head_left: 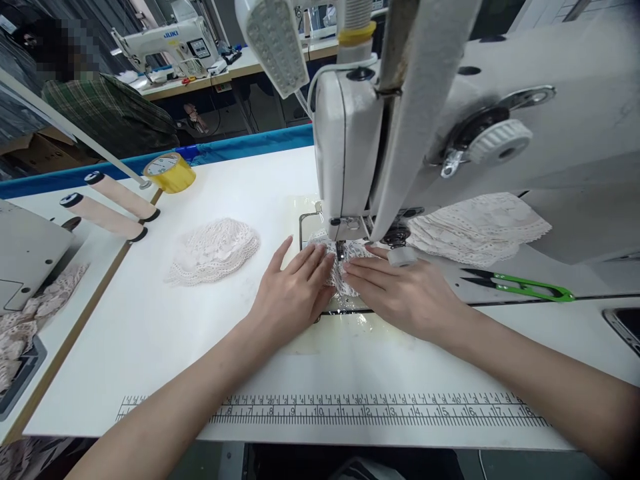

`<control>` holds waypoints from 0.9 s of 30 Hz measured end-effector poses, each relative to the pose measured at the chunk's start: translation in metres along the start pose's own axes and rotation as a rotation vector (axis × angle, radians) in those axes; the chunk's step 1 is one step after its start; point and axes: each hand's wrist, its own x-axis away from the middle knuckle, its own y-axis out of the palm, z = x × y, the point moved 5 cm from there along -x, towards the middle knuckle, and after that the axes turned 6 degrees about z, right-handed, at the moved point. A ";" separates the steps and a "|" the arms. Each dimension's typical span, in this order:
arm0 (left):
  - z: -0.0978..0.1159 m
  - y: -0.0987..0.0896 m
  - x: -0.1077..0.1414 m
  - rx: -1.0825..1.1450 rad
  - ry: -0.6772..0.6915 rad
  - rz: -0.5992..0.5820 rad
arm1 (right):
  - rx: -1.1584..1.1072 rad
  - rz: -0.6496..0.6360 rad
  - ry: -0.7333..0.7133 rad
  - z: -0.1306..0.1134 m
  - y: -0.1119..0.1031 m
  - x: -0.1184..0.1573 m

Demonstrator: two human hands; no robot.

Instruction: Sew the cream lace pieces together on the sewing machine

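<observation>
A small piece of white lace (344, 285) lies under the presser foot (341, 251) of a white sewing machine (343, 160). To the left of the foot, my left hand (295, 285) rests flat on the lace, fingers stretched and thumb tucked near the plate. My right hand (407, 293) lies flat from the other side, its fingertips on the lace close to the foot. Both hands are open and press down rather than grip. The hands and machine head cover parts of the lace.
A lace pile (215, 250) lies left; stacked lace pieces (480, 227) sit behind my right hand. Green thread snips (525, 287) are at right. Yellow tape (170, 173) and thread cones (103, 217) stand back left. A ruler strip (320, 410) runs along the front. A person (107, 113) sits beyond.
</observation>
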 end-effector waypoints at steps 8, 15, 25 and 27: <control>0.015 -0.011 0.009 0.074 0.152 0.091 | -0.013 0.004 0.014 -0.001 -0.002 0.002; 0.016 -0.013 0.008 0.060 0.147 0.084 | -0.017 0.005 0.030 -0.001 0.000 0.001; 0.008 -0.004 0.003 0.076 0.085 0.057 | 0.030 -0.004 0.070 0.003 0.005 -0.001; 0.006 -0.002 0.002 0.065 0.072 0.036 | 0.048 0.004 0.106 0.004 0.004 -0.002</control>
